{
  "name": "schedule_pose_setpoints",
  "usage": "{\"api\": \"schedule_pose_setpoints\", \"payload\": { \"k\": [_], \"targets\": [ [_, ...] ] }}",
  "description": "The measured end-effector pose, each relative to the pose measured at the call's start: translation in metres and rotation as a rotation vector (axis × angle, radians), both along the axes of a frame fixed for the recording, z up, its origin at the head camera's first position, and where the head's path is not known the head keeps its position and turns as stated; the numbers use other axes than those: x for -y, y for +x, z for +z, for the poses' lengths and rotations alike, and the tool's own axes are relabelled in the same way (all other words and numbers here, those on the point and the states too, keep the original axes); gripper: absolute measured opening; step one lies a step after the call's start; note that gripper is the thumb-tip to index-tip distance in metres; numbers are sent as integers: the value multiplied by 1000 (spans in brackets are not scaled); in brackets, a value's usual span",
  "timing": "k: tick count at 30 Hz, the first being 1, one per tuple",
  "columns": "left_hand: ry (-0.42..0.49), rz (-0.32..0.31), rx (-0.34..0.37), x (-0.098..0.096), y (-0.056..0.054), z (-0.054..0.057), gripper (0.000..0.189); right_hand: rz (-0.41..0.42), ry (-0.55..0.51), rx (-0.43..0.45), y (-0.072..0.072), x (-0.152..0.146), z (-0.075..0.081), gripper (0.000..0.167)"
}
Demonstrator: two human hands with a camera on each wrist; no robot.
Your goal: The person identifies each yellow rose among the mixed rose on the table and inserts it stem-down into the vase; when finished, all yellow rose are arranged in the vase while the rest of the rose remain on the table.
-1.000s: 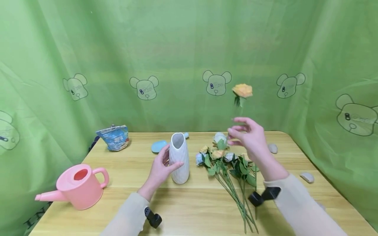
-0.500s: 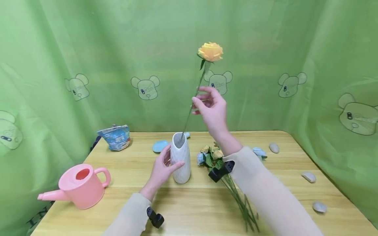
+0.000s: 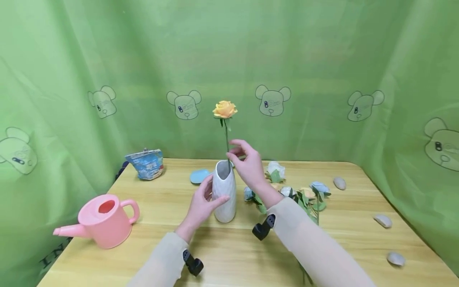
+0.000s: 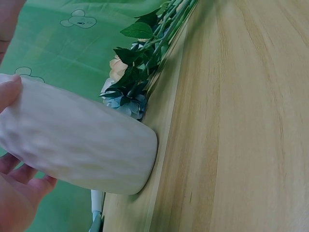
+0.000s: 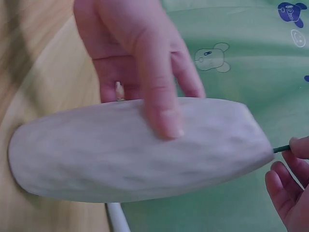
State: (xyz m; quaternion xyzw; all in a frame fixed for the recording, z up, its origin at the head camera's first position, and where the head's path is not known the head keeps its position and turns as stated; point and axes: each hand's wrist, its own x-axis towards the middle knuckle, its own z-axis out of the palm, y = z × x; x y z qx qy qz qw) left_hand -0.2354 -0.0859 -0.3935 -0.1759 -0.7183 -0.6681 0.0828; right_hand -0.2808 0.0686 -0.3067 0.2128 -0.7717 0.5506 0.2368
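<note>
A white textured vase (image 3: 225, 199) stands upright on the table. My left hand (image 3: 201, 202) holds it from the left, thumb across the front and fingers behind, as the left wrist view also shows around the vase (image 4: 77, 140). Above the rim, my right hand (image 3: 247, 161) pinches the thin green stem of a yellow-orange rose (image 3: 224, 109). The stem's lower part is inside the vase, and the bloom stands well above the opening. In the right wrist view a short piece of stem (image 5: 281, 149) shows between the rim and the right fingertips.
Several artificial flowers (image 3: 287, 191) lie right of the vase, partly behind my right arm. A pink watering can (image 3: 105, 223) stands at left, a blue clipped bag (image 3: 147, 165) behind it. A light-blue scoop (image 3: 199, 176) lies behind the vase. Stones (image 3: 383, 220) line the right side.
My right hand has brought the yellow-orange rose left from over the flowers to the vase, then lowered its stem into the opening. The left hand stays on the vase.
</note>
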Motion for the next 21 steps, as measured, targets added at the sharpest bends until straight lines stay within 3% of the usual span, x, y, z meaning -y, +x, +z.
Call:
{"api": "schedule_pose_setpoints", "payload": {
  "k": [13,21],
  "targets": [
    [4,-3,1,0,-2,-2,74,-1,9,62,-2,-1,-22,17],
    [-7,7,4,-1,-1,-1,74,62,-83,206,-7,-11,-32,23]
  ]
}}
